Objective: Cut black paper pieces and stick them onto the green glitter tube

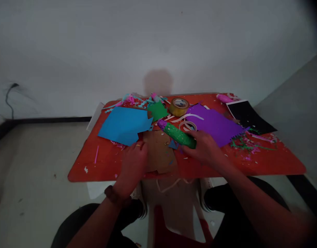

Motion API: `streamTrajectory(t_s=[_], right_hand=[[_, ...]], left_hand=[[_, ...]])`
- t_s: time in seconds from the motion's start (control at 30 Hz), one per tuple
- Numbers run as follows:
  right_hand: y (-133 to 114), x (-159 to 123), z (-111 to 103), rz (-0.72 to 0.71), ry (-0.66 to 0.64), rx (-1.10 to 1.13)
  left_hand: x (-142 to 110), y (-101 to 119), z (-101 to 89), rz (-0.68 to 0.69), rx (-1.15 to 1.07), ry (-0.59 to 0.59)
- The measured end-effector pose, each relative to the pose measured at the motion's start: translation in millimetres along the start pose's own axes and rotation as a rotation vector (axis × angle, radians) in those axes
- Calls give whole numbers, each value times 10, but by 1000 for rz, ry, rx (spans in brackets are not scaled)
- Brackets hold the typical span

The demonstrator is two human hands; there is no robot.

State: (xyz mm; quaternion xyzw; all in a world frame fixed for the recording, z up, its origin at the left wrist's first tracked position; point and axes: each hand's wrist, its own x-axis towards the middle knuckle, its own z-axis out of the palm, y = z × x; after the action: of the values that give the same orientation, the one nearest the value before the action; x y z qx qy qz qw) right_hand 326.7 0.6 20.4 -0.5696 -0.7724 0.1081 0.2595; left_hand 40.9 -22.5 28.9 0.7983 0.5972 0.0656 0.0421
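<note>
The right hand (203,148) is closed around one end of a green paper roll (177,135), which has a purple tip and lies angled toward the far left. The left hand (134,165) is released, with its fingers resting on the left edge of a brown cardboard piece (159,153) at the near edge of the counter (274,162). The roll lies over the far right part of the cardboard.

A blue paper sheet (124,125) lies left of the roll, just beyond the left hand. A purple paper sheet (212,124) lies to the right of the roll, beyond the right hand. A green paper scrap (157,111) and a wide tape roll (178,106) are on the far side of the roll. A thin tape ring (187,126) lies beside the purple sheet. A black sheet (248,117) occupies the far right corner, and paper shreds (247,146) are scattered on the red counter surface to its near side.
</note>
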Motion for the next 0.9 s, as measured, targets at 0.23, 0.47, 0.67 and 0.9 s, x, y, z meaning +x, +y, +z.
streamTrajectory(t_s=[0.23,0.47,0.67,0.9], right_hand=[[-12,17,-45,23,-5,-29],[-20,22,-124,35,20,-29],[-34,30,-142,35,13,-20],[-43,37,-154,51,8,-31]], left_hand=[[53,605,539,236,-41,-42],[235,534,166,10,16,-58],[226,293,28,-230,12,-145],[282,358,174,-293,-242,-95]])
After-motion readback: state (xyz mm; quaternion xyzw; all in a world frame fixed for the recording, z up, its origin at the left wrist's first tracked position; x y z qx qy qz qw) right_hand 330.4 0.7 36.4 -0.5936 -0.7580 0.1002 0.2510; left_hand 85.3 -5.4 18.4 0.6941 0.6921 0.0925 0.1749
